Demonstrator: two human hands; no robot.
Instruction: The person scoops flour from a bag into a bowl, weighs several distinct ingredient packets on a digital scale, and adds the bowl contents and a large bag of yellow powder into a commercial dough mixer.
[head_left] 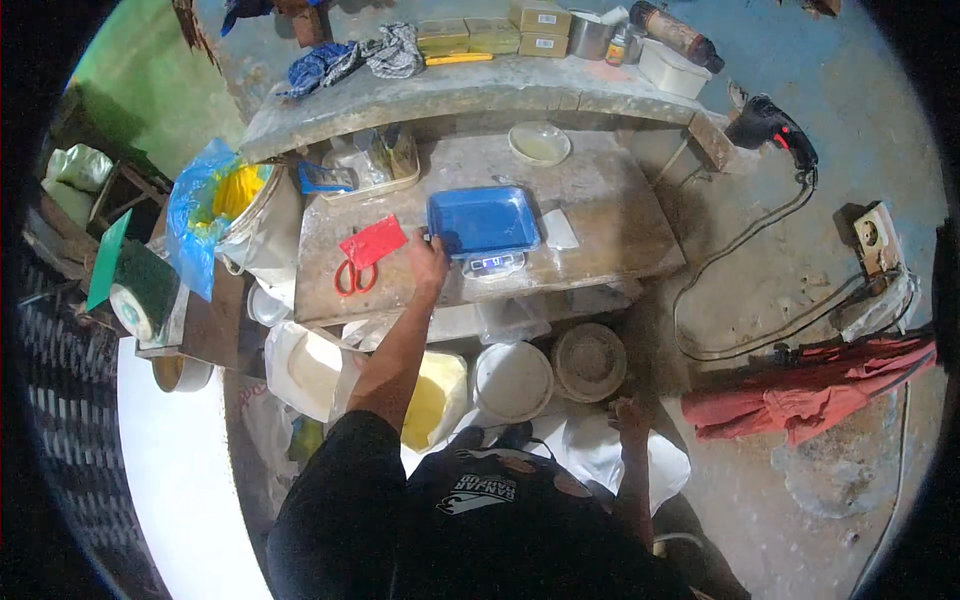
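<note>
A shallow blue tray [484,220] rests on a small digital scale [494,265] with a lit display, in the middle of the wooden table. My left hand [428,262] reaches to the tray's near left corner, its fingers closed at the rim. Just left of that hand lie a red card-like piece [373,241] and scissors with orange-red handles [356,278]. A white scrap [559,230] lies right of the tray. My right hand [629,414] hangs low at my side, close to a white sack [665,470]; its fingers are too dim to make out.
A white bucket [268,225] holding yellow material stands left of the table [620,215]. Below its front edge are a yellow-filled bag [436,400] and lidded tubs [512,383]. A round dish [540,144] sits farther back. A black heat-gun-like tool [775,128] and its cord are at right.
</note>
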